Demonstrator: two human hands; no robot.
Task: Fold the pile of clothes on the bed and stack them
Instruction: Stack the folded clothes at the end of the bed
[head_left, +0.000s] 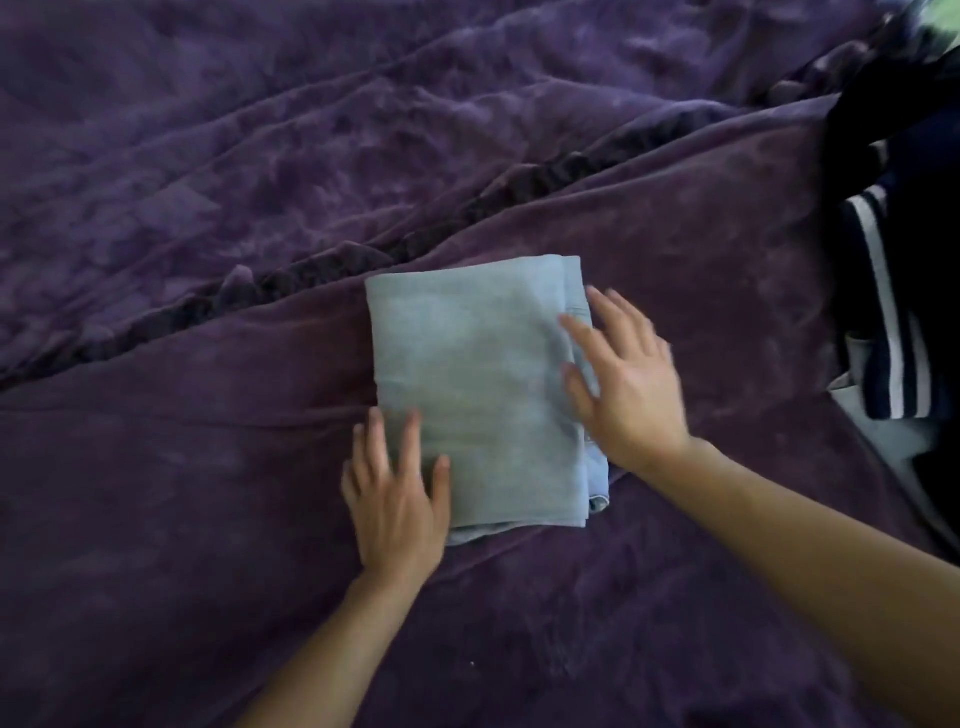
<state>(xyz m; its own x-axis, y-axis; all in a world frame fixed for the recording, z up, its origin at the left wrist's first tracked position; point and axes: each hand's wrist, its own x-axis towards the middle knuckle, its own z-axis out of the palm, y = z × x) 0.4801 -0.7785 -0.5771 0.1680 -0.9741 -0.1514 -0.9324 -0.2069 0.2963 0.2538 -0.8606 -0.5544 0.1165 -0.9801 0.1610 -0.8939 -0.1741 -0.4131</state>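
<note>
Two bare forearms were seen reaching in from the near edge over a purple blanket (208, 545) spread across the bed. The left hand (395, 499) was laid flat, fingers straight and slightly apart, on the near left corner of a folded light blue garment (478, 379); nothing was gripped by it. The right hand (628, 379), somewhat blurred, was spread open with its fingers resting along the right edge of the same garment, where several folded layers were shown; nothing was clasped there either.

The garment was lying as a neat upright rectangle in the middle of the bed, directly on the purple blanket, with a few hem edges showing at its near right corner.

Just beyond its far left corner, a dark ruffled seam (363, 260) was seen running diagonally, and behind it a rumpled purple cover (311, 130) was spread to the far edge.

At the right edge, well apart from the folded piece, a pile of clothes (893, 312) was heaped: dark navy cloth with white stripes, a pale piece beneath, and black fabric.
</note>
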